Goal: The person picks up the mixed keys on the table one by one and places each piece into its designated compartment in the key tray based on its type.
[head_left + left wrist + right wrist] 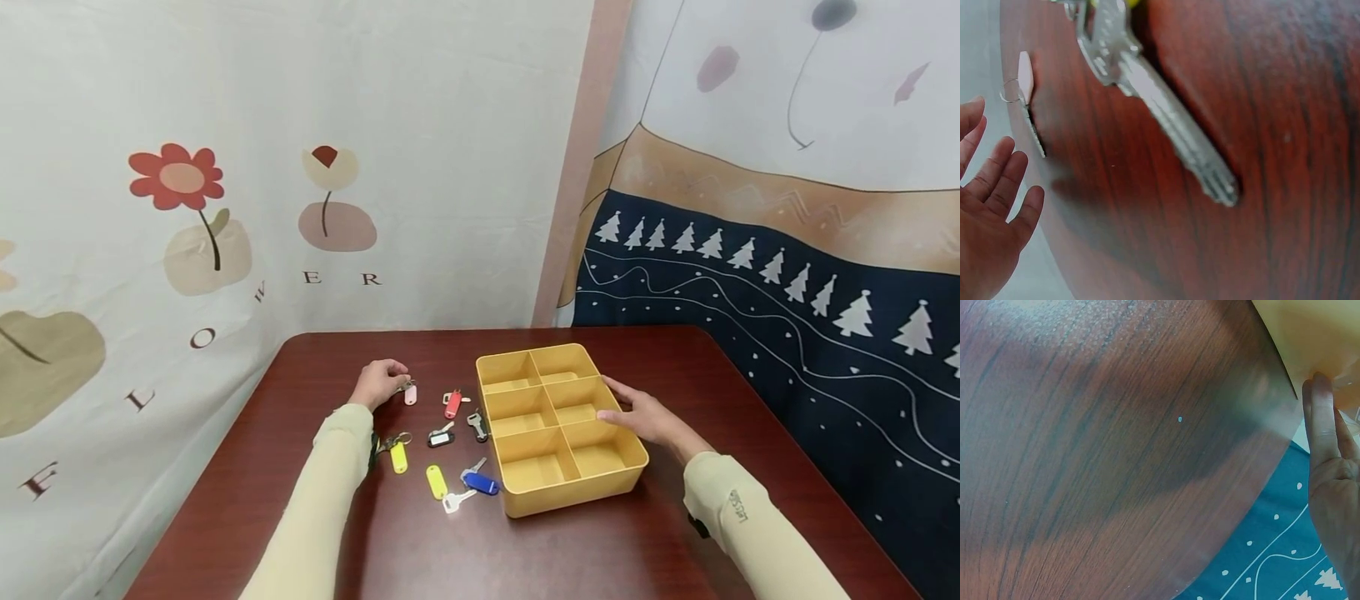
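My left hand (378,383) is at the far left of the keys, beside a key with a pale pink tag (410,395). In the left wrist view its fingers (999,181) are loosely spread, with a gap between them and that key's ring. My right hand (647,418) rests against the right side of a yellow six-compartment box (573,498), thumb at the rim. Its fingers look straight against the box wall in the right wrist view. A key with a yellow tag (399,457) lies near my left wrist.
Between hand and box lie keys with a red tag (453,404), a black tag (441,438), a blue tag (481,483) and another yellow tag (436,482). A bare-looking key (477,426) sits by the box's left wall. Printed curtains hang behind the brown table (570,558).
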Tool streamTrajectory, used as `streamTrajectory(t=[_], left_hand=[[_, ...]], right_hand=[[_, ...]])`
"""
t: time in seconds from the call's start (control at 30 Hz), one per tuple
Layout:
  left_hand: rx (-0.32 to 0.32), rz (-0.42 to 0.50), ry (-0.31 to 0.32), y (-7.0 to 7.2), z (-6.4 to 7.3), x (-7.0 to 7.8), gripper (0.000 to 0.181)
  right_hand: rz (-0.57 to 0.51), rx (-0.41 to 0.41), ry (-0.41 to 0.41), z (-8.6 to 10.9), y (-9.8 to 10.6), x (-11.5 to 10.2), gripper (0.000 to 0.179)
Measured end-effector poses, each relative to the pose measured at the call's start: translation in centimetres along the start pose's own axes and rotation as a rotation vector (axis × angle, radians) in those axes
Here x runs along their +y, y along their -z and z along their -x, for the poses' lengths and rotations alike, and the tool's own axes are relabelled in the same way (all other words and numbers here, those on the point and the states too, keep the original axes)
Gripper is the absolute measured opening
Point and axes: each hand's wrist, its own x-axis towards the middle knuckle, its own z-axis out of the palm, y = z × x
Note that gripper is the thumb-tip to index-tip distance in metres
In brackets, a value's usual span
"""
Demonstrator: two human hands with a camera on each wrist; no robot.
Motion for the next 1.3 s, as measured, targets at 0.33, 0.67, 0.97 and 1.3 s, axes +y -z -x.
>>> streamTrajectory(t=[0.33,0.67,0.97,1.3], left_hand=[[0.01,-0.041,0.015,-0.5,-0.3,-0.3,0.019],[0.012,-0.169,-0.031,-0.9,-0.5,-0.4,0.018],[0.041,-0.251,-0.06,-1.1,-0.3,-0.3,0.01],[0.031,-0.229,-0.05,-1.3,-0.5,-0.1,0.011]], right_hand=[[0.0,0.006,-0.002,0.0,-0.1,-0.3,0.078],[0.011,0.01,-0.019,0.0,-0.2,-0.4,0.078],[0.018,0.013,-0.018,0.0,-0.1,-0.1,0.08],[0.008,0.008,-0.014,-0.1,0.0,0.0,0.08]])
